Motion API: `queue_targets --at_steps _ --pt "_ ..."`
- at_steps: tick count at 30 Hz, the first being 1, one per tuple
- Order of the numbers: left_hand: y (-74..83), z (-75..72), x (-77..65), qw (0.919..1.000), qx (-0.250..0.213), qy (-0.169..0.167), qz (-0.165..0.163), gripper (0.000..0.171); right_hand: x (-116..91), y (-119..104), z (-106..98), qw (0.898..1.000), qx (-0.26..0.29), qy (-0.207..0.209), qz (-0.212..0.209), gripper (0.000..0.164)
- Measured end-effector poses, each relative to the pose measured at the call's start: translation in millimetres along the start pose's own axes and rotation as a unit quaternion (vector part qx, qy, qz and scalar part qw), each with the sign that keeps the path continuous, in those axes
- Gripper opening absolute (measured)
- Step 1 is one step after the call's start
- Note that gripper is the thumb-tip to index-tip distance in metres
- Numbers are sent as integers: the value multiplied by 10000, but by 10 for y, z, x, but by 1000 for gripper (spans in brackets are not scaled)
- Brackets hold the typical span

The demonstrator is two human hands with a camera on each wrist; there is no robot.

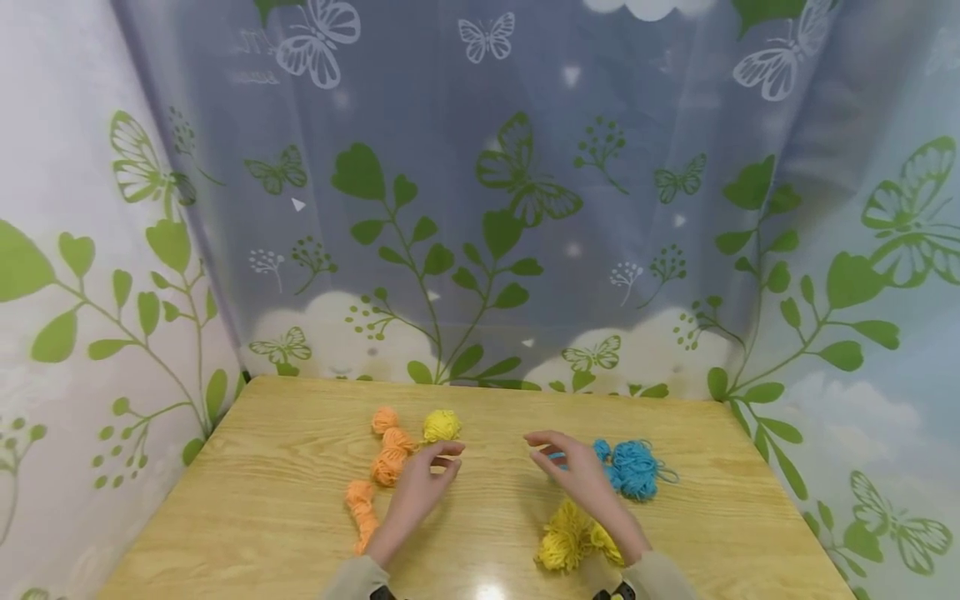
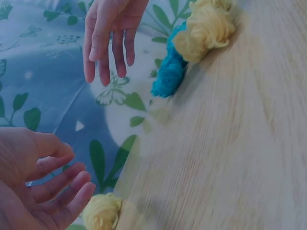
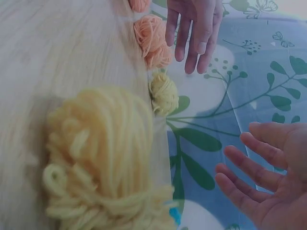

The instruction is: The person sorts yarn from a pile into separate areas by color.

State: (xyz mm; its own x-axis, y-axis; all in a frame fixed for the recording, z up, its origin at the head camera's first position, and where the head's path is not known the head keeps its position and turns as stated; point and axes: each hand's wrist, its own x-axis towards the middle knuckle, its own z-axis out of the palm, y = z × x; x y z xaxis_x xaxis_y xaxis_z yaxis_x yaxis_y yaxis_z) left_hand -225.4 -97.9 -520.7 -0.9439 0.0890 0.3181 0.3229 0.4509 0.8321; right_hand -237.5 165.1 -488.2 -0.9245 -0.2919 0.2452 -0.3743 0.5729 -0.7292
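Both hands hover above a wooden table, palms facing each other, and neither holds anything. My left hand (image 1: 424,485) has loosely bent fingers; it is nearest the orange yarn balls (image 1: 392,458) and a small yellow yarn ball (image 1: 442,426). A longer orange yarn bundle (image 1: 362,510) lies beside the left wrist. My right hand (image 1: 576,467), its fingers relaxed and apart, is just left of the blue yarn (image 1: 636,470) and partly covers it. Beneath the right forearm sits a larger yellow yarn bundle (image 1: 564,537), close up in the right wrist view as looped strands (image 3: 103,153).
The wooden tabletop (image 1: 300,442) carries the yarn in loose groups, orange at left, blue and yellow at right. A printed curtain (image 1: 450,275) with leaves and butterflies stands behind the table's back edge, and similar cloth hangs on both sides.
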Motion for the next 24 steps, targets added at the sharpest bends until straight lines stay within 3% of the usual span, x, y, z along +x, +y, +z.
queue_targets --at_steps 7,14,18,24 --pt "-48 -85 1 9994 259 225 -57 19 94 -123 97 9997 12 -224 -62 33" --pt "-83 -165 13 9990 159 351 -231 20 185 -200 201 9991 21 -361 -208 32" --pt "-108 -230 22 9986 72 483 -186 23 235 -237 250 9986 -112 -397 -327 32" --pt "-149 -341 23 9969 301 718 -147 30 379 -278 328 9968 -273 -564 -500 33"
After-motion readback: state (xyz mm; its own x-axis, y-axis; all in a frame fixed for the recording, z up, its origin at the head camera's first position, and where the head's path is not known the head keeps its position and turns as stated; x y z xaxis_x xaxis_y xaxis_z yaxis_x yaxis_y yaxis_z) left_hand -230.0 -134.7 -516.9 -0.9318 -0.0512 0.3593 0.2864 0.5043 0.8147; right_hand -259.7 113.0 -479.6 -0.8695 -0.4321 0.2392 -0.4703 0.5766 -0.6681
